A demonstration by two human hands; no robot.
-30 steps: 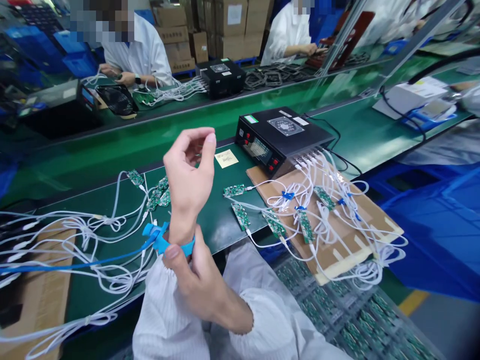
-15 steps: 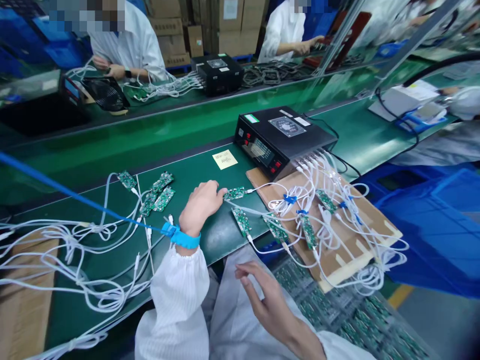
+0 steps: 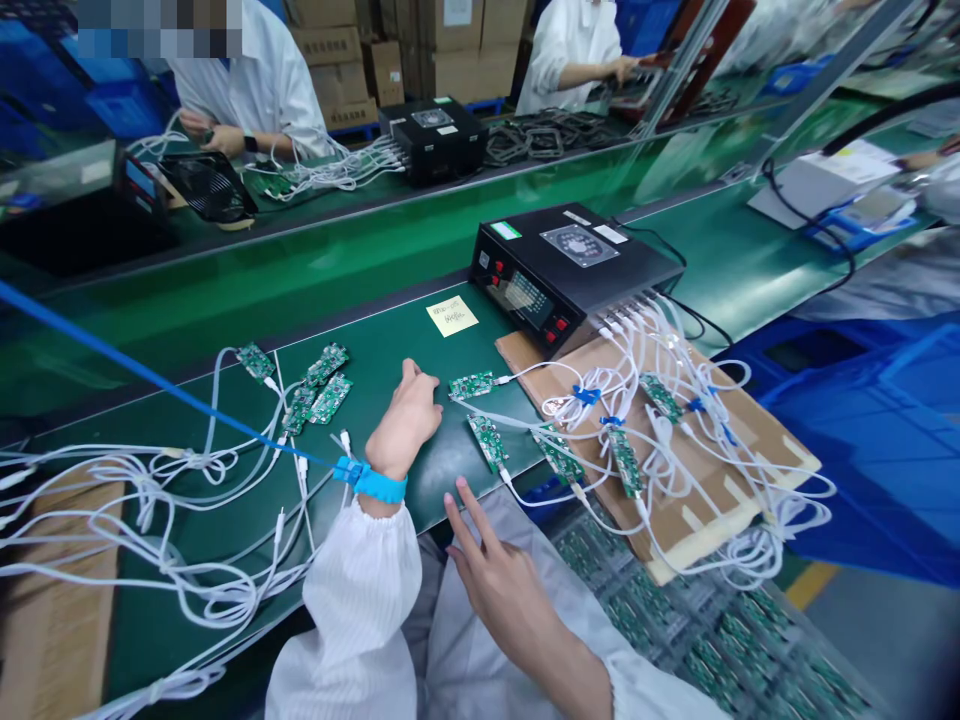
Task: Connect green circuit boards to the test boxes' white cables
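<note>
My left hand (image 3: 405,418), wearing a blue wrist strap (image 3: 375,481), hovers over or rests on the green bench with its back toward me. Its fingers bend downward and are mostly hidden, so I cannot see whether anything is in them. Just to its right lies a small green circuit board (image 3: 472,384) with a white cable plugged in, apart from the hand. My right hand (image 3: 506,575) is open and holds nothing, fingers spread, above my lap at the bench edge. Beyond its fingertips is another cabled circuit board (image 3: 488,442).
A black test box (image 3: 574,270) stands at the back, its white cables crossing a cardboard sheet (image 3: 694,535). More circuit boards (image 3: 328,398) and loose white cables (image 3: 202,590) lie left. A yellow note (image 3: 452,316) sits mid-bench. Trayed boards (image 3: 720,640) are below right. Co-workers sit opposite.
My left hand has drawn back left from the cabled board beside it, leaving that board on the bench. My right hand has risen slightly toward the bench edge, its fingers more spread.
</note>
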